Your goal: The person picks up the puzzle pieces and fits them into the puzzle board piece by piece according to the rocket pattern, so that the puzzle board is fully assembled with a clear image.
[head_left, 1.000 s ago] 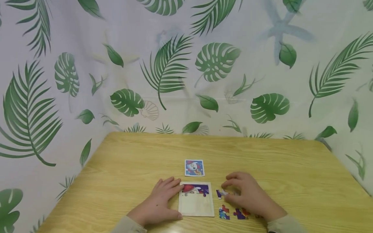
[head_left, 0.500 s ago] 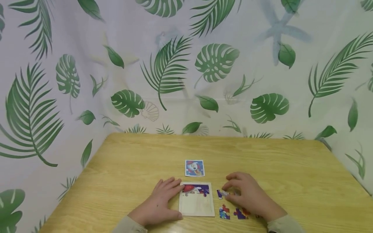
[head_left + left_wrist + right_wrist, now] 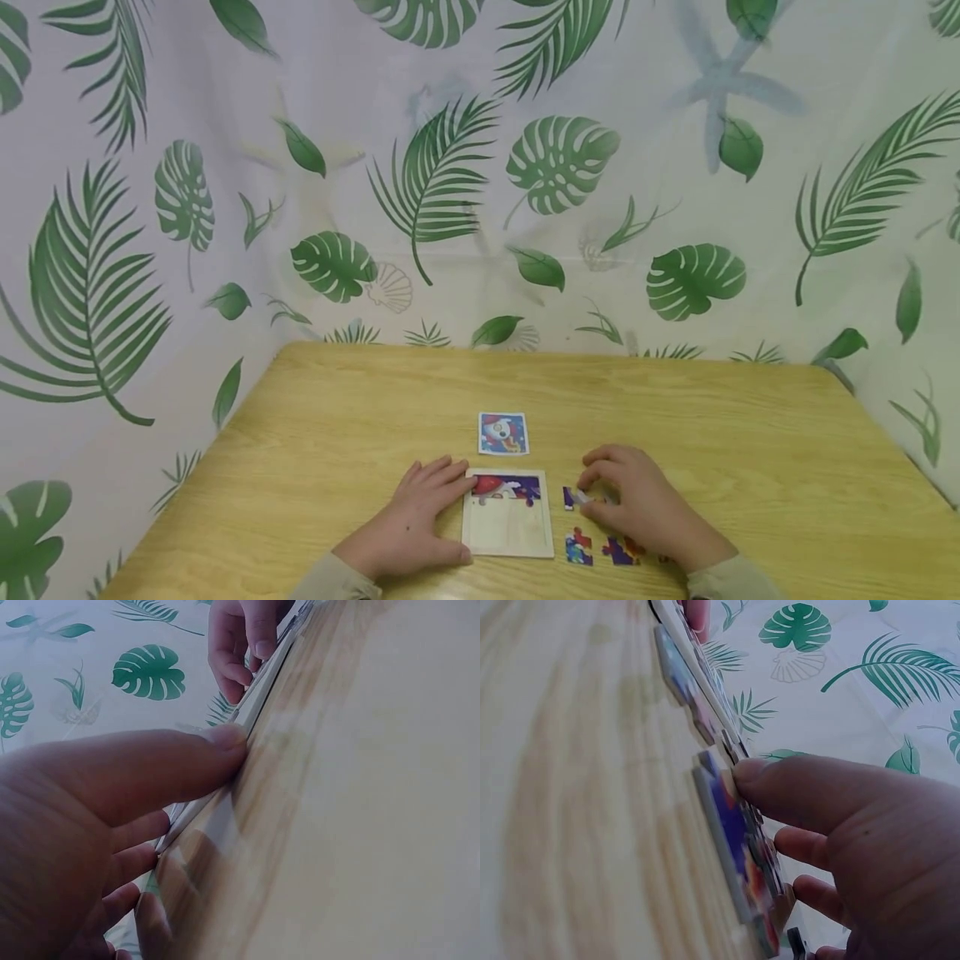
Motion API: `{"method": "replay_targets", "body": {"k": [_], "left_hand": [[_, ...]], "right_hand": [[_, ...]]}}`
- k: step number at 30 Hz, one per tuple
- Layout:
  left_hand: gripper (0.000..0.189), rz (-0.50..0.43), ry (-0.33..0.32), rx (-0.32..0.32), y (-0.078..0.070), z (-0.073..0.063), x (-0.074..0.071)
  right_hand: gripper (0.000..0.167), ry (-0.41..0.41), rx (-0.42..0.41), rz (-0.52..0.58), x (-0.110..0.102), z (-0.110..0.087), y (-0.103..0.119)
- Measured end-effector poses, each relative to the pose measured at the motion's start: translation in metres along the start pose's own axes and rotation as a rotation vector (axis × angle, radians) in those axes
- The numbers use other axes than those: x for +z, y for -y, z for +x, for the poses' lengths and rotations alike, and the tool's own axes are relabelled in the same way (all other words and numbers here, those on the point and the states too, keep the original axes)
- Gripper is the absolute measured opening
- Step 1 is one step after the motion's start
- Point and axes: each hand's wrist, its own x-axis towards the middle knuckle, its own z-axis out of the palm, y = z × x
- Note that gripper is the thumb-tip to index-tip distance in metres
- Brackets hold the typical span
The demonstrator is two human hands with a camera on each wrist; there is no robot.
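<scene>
My left hand (image 3: 412, 521) lies spread at the left side of a square puzzle tray (image 3: 510, 529), thumb and fingertips touching its edge. Puzzle pieces in red, white and purple (image 3: 498, 486) fill a strip along the tray's top; below it the pale base is bare. Right of the tray, my right hand (image 3: 637, 504) pinches a purple-and-white puzzle piece (image 3: 568, 499) between thumb and forefinger, close over the table. The hand partly hides this piece and others beneath it. In the right wrist view, the thumb (image 3: 780, 784) stands beside several pieces.
Just behind the tray lies a small picture card (image 3: 503, 434) with a white rocket-like figure. A blue-and-red piece (image 3: 578, 547) and a purple-and-red piece (image 3: 619, 550) lie in front of my right hand on the wooden table (image 3: 360, 400). A leaf-patterned curtain (image 3: 465, 167) hangs behind.
The right thumb and forefinger have shifted very slightly right with the purple-and-white puzzle piece, and less of its purple part shows. The left hand stays at the tray.
</scene>
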Motion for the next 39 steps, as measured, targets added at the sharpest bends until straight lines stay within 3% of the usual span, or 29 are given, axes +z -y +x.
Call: {"method": "replay_targets", "body": {"k": [6, 17, 27, 39], "left_hand": [[0.092, 0.008, -0.010, 0.005, 0.000, 0.000, -0.001], [0.093, 0.014, -0.001, 0.001, 0.001, -0.001, -0.001], [0.092, 0.001, 0.008, 0.004, 0.002, 0.000, -0.001], [0.090, 0.003, 0.001, 0.025, 0.003, 0.000, -0.002]], "right_hand": [[0.015, -0.022, 0.014, -0.002, 0.001, 0.002, 0.002], [0.012, -0.034, 0.019, 0.159, 0.019, 0.013, 0.035], [0.014, -0.050, -0.017, 0.128, 0.041, 0.034, 0.071], [0.013, -0.025, -0.044, 0.101, 0.053, 0.043, 0.078]]}}
